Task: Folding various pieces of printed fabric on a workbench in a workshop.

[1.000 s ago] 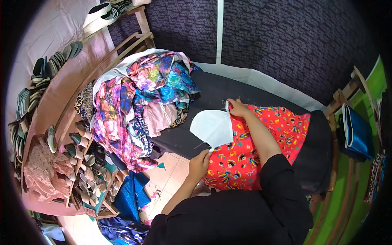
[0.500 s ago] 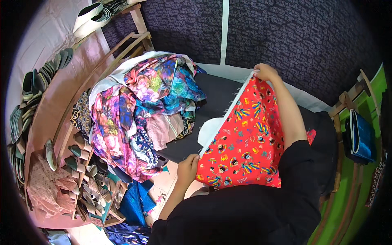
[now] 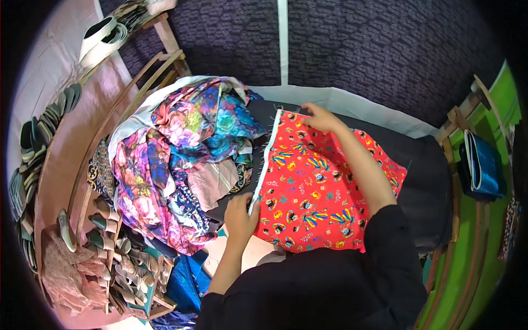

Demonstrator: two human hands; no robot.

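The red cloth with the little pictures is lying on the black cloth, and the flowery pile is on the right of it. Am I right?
Almost! The flowery pile is on the left of the red cloth, as the head view shows. The red cloth does lie on the black cloth.

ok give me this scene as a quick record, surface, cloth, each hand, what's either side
surface: black-covered table
cloth: red printed cloth, spread out, white edge strip along its left side
left hand: gripping the strip's lower end
right hand: at the cloth's upper edge, grip unclear
left side: heap of floral fabric on the table; shoes beyond
right side: shiny blue folded item
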